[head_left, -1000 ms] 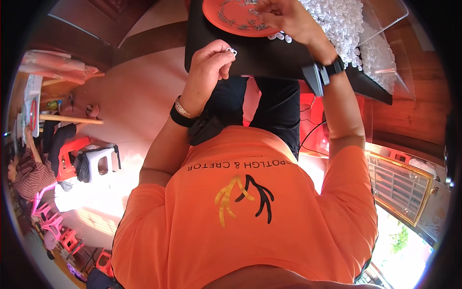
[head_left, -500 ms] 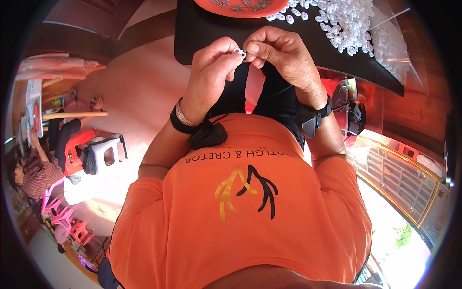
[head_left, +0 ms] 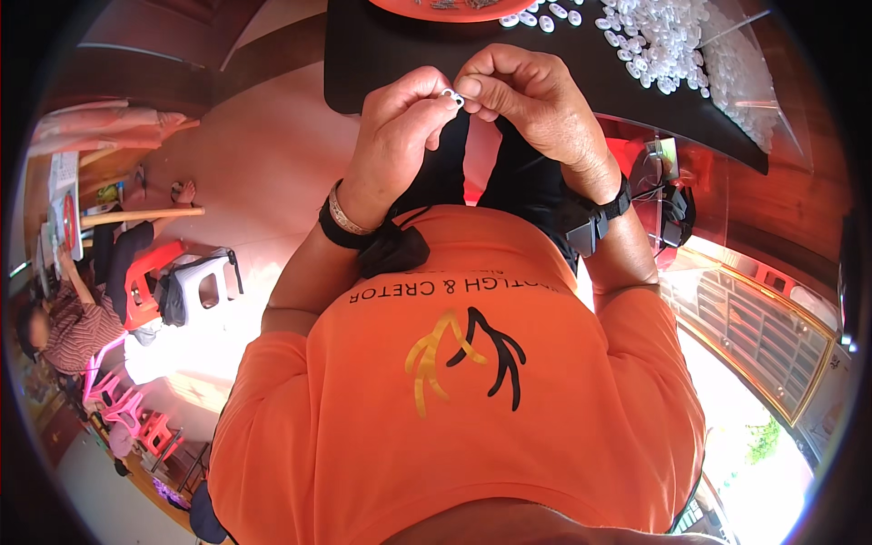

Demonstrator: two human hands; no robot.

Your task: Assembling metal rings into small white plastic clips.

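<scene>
My left hand pinches a small white plastic piece with two holes between thumb and forefinger, just past the front edge of the black table. Against that piece, my right hand has its thumb and forefinger pressed together. Whatever lies between those right fingertips is too small and hidden to name. Farther off, an orange plate carries several small grey metal bits. Many similar white oval pieces lie heaped on the table to the right.
A clear plastic bag of white pieces lies at the table's right edge. To the left are a white stool, a red chair and another person. A glass-fronted cabinet stands at the right.
My right fingertips have shifted slightly up and left over the white piece; the dark bit seen at them earlier is now hidden. The table and plate sit slightly higher in view.
</scene>
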